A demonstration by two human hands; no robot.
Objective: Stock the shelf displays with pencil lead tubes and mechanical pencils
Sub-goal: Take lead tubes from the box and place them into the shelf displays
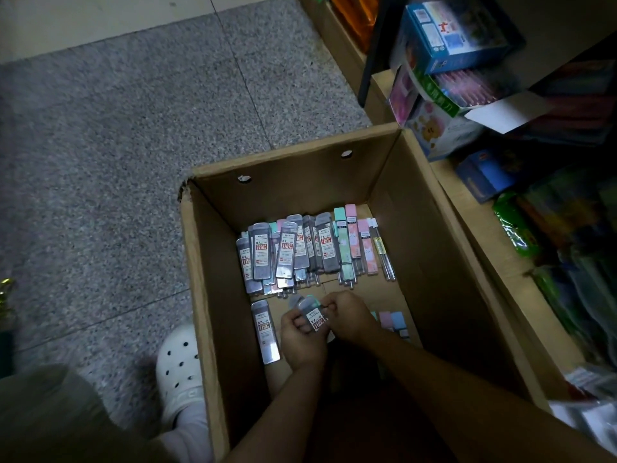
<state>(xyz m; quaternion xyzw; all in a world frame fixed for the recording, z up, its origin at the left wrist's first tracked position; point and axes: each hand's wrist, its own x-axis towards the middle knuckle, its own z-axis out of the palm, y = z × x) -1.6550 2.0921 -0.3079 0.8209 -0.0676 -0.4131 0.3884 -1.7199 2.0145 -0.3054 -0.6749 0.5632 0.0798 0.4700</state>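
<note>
Both hands are reaching down into the box (394, 228) on the floor (117, 145), and together they are holding a small bundle of tubes (314, 317). The left hand (302, 340) is curling its fingers around the lower end of the bundle, so its grip is closed on the tubes, and the right hand (350, 317) is pinching the upper end from the other side. How many tubes are in the bundle I cannot tell, because the light is weak, but it seems to be more than one. A big pile (287, 255) of grey tubes is lying at the far end of the box, with pastel tubes (354, 242) just beside it on the right. One single tube (265, 332) is lying near the left hand, and a few more pastel ones are showing behind the right wrist. The shelf (534, 202) on the right is standing full of other goods. I judge the task is in an early or middle part: most stock is waiting in the box, and no mechanical pencils are showing here.
</note>
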